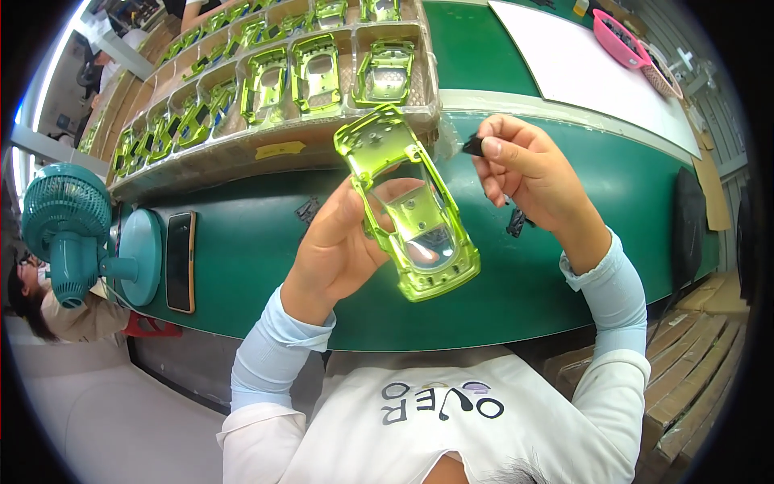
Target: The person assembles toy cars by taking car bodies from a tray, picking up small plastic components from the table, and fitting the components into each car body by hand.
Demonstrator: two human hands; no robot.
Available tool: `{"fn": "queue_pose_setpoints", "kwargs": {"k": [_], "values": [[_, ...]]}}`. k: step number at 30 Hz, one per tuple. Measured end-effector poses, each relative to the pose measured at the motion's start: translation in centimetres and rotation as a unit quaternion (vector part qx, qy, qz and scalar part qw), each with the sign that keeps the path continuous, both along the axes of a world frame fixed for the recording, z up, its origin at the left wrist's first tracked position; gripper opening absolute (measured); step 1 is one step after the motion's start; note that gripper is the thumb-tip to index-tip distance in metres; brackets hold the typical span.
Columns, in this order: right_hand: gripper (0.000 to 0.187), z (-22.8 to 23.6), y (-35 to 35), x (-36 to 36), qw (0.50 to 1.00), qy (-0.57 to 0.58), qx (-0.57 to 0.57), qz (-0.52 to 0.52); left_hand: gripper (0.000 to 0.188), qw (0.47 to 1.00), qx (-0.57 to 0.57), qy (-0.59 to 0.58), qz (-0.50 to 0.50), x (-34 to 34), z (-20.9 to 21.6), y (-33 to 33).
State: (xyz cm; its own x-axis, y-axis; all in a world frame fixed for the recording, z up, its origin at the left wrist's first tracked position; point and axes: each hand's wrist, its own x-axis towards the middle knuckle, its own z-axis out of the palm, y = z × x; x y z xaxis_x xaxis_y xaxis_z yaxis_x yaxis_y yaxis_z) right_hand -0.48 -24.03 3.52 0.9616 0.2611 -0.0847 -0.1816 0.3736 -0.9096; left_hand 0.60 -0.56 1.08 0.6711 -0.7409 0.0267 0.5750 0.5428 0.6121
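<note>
My left hand (332, 242) grips a shiny green toy car body shell (379, 150) by its left side. The shell is tilted above the green table, its hollow inside facing up, with clear window plastic in its middle. To the right of it, my right hand (528, 169) pinches a small black plastic part (473, 145) between thumb and fingertips, apart from the shell. Below that hand, more small black parts (516, 222) show near the table, partly hidden by the fingers. Another dark part (307, 210) lies on the table beside my left hand.
A divided box (274, 137) at the back left holds several green car shells. At left stand a teal fan (68, 214) and a phone (181, 262). A white board (588, 73) and a pink basket (619, 40) of black parts are at the back right. Another person (76, 310) sits far left.
</note>
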Motion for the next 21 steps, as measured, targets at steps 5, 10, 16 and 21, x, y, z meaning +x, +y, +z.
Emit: {"fn": "queue_pose_setpoints", "kwargs": {"k": [5, 10, 16, 21], "values": [[0.016, 1.1, 0.8, -1.0, 0.996, -0.062, -0.047, -0.049, 0.076, 0.997, 0.024, -0.068, 0.040, -0.5, 1.0, -0.5], [0.015, 1.1, 1.1, -1.4, 0.985, -0.104, -0.091, -0.101, 0.074, 0.979, 0.092, -0.140, 0.113, -0.9, -0.1, -0.9], [0.012, 1.9, 1.0, -2.1, 0.961, -0.176, -0.175, -0.122, 0.072, 0.799, 0.174, -0.441, 0.369, 0.1, -0.2, -0.1], [0.012, 1.6, 1.1, -0.9, 0.841, -0.058, -0.516, 0.152, 0.052, 0.737, 0.123, -0.359, 0.559, 2.7, 0.9, 2.2]]}}
